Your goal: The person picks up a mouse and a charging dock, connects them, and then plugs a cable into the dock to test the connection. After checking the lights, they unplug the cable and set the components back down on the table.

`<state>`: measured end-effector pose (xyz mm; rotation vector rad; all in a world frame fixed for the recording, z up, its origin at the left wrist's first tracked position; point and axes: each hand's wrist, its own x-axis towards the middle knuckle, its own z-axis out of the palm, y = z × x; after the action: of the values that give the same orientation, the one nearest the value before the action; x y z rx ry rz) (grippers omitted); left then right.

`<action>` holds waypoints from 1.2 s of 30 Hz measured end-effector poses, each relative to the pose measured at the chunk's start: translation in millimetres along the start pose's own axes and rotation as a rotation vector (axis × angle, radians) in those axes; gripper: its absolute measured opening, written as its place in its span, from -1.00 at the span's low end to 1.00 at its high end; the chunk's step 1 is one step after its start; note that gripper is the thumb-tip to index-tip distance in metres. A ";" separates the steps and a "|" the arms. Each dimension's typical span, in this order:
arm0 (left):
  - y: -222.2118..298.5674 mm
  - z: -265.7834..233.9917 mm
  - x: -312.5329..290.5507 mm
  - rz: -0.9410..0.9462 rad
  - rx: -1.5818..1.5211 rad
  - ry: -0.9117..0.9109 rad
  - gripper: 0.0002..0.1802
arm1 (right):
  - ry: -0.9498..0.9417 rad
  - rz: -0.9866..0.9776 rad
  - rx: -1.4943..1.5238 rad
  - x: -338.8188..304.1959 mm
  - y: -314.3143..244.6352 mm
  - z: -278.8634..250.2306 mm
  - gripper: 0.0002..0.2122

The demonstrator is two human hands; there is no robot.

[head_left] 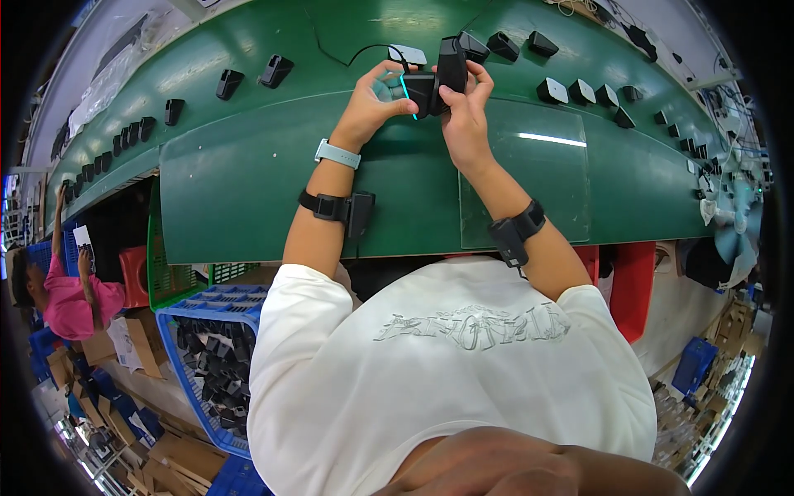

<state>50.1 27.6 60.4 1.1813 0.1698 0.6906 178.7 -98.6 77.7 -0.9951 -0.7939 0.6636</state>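
Observation:
My left hand [370,107] is closed on a black boxy device [420,93] with a glowing cyan line along its left edge. My right hand [468,112] grips a taller black angular housing [451,66], pressed against the device's right side; whether the two are joined I cannot tell. A thin black cable [356,56] runs across the bench to the device near my left fingers. Just beyond that hand lies a white-faced unit [407,55]. Behind my right fingers sits another black housing [473,47], partly covered.
The green bench [248,198] carries several black housings [275,71] at left and white-faced units [552,91] at right. A clear sheet [529,186] lies by my right forearm. Below stands a blue crate [178,351] of black parts. A co-worker in pink [78,302] works at far left.

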 end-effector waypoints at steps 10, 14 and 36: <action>0.5 1.1 0.7 0.017 -0.011 -0.007 -0.40 | -0.033 0.077 0.015 -7.6 -5.6 -1.6 -0.46; -4.8 -4.8 1.4 -0.006 -0.004 -0.020 -0.29 | -0.004 -0.121 -0.118 -12.4 -12.4 13.5 -0.32; -12.7 -8.0 -6.2 -0.035 -0.256 -0.063 0.03 | -0.061 -0.391 -0.619 -18.1 -37.0 17.3 -0.18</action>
<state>46.7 27.7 44.5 0.9509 0.0471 0.6235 159.1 -119.6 111.9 -1.3257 -1.2479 0.0998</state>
